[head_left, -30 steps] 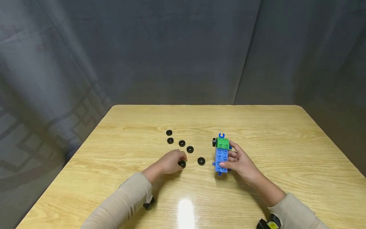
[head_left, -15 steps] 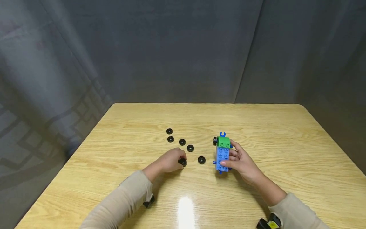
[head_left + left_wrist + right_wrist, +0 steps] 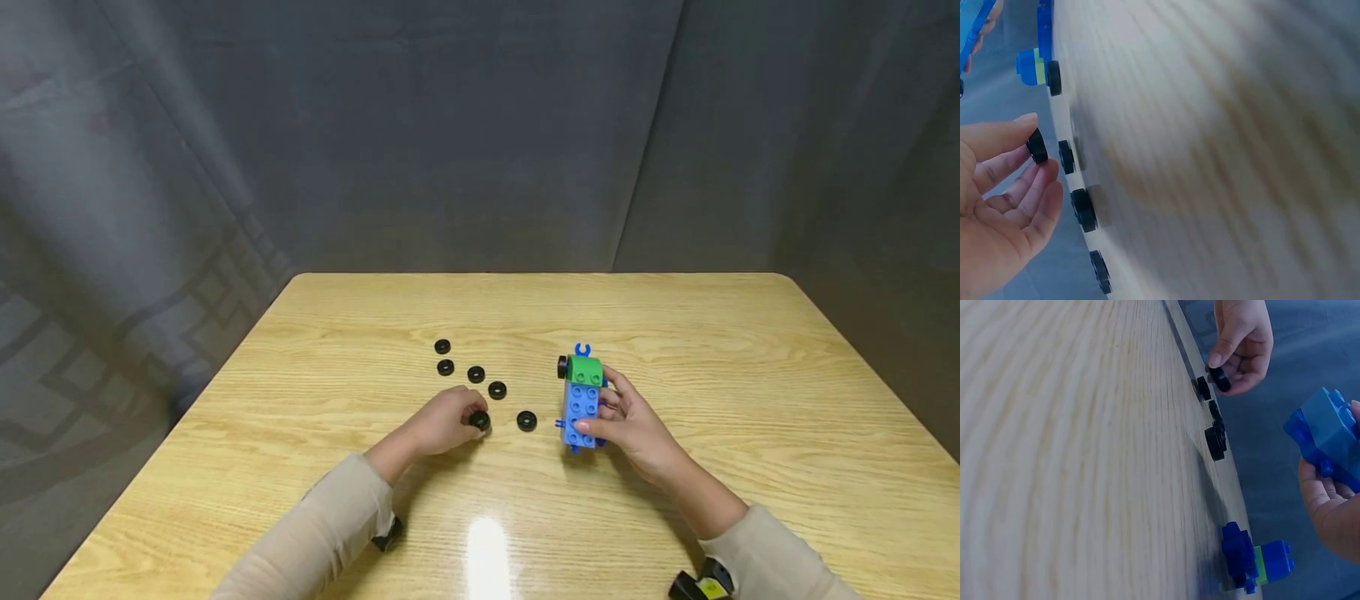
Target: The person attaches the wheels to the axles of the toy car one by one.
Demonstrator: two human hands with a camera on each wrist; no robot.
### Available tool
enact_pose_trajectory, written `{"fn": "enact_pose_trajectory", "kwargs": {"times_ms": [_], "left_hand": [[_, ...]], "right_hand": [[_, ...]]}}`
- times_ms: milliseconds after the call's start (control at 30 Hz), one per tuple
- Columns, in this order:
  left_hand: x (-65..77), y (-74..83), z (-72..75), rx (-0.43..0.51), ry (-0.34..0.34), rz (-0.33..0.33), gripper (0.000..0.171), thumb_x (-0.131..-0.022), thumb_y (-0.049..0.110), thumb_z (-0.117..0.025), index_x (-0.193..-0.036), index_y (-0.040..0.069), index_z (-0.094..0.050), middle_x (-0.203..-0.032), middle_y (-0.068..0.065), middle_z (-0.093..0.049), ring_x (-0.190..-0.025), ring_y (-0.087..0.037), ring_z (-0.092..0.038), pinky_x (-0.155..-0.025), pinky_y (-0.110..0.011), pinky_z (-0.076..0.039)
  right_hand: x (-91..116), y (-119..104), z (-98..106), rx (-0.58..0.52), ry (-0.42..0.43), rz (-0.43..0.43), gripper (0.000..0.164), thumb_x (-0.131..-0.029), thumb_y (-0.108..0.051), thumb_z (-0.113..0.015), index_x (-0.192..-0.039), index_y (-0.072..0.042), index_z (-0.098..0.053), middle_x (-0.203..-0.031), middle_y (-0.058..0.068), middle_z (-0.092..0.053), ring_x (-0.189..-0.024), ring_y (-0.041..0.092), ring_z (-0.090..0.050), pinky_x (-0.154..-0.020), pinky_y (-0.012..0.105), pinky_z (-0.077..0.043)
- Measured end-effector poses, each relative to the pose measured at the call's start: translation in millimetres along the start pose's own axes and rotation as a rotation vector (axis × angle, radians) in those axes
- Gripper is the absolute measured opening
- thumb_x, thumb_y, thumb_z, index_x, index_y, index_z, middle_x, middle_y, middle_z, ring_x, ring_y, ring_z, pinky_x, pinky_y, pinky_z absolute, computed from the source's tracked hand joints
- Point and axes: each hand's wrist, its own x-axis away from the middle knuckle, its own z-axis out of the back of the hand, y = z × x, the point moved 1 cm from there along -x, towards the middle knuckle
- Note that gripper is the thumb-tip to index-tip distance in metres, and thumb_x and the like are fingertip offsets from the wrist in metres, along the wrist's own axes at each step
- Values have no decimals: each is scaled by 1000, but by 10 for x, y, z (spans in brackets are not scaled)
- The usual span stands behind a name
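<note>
The right hand [image 3: 628, 432] holds one blue-and-green toy [image 3: 582, 404] above the desk [image 3: 675, 321], fingers clamped on it; one fitted wheel [image 3: 562, 367] sits on its left. Left of the toy, the left hand [image 3: 441, 423] pinches one black wheel [image 3: 480, 421]; five loose wheels [image 3: 527, 426] lie flat. A yellow label [image 3: 711, 589], nearer than the toy, is unreadably small.

head: high, forward-down | wrists: low, close | wrists share left hand [image 3: 1000, 212]
</note>
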Motion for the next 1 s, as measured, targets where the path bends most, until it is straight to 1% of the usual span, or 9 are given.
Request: {"fn": "enact_pose_trajectory", "kwargs": {"times_ms": [200, 400, 667, 867, 1000], "left_hand": [[30, 44, 15, 92, 36, -16, 27, -72, 7, -68, -97, 4, -57, -87, -1, -53, -78, -14, -52, -68, -25, -44], [50, 111, 27, 201, 32, -19, 28, -74, 5, -65, -100, 2, -55, -96, -5, -54, -82, -16, -54, -71, -23, -45], [67, 194, 32, 255, 31, -9, 29, -79, 10, -62, -106, 3, -54, -102, -4, -53, -85, -16, -54, -72, -22, -45], [65, 255, 10, 292, 37, -16, 27, -78, 12, -64, -102, 5, -55, -96, -2, -53, -85, -15, -54, -73, -22, -45], [59, 295, -3, 325, 46, -30, 26, -76, 9, -65, -99, 6, -54, -91, -2, -55, -83, -15, -54, -72, -21, -45]], "right_hand": [[4, -11, -23, -16, -1, 9, 83, -72, 4, -64, -133, 3, -9, -108, 12, -48, -89, 13, -56, -75, 28, -47], [10, -19, -34, -39, 11, 7, 81, -72, 5, -64, -133, 3, -10, -107, 9, -49, -90, 13, -56, -75, 29, -47], [17, -29, -48, -39, 0, 16, 72, -73, 6, -61, -129, 10, -16, -108, 10, -50, -91, 13, -56, -77, 28, -46], [31, -24, -73, -43, -3, 11, 68, -73, 7, -60, -127, 12, -19, -105, 9, -51, -90, 13, -57, -77, 28, -47], [33, -12, -84, -57, -7, 13, 65, -72, 8, -60, -124, 13, -21, -102, 6, -52, -90, 14, -56, -77, 29, -46]]}}
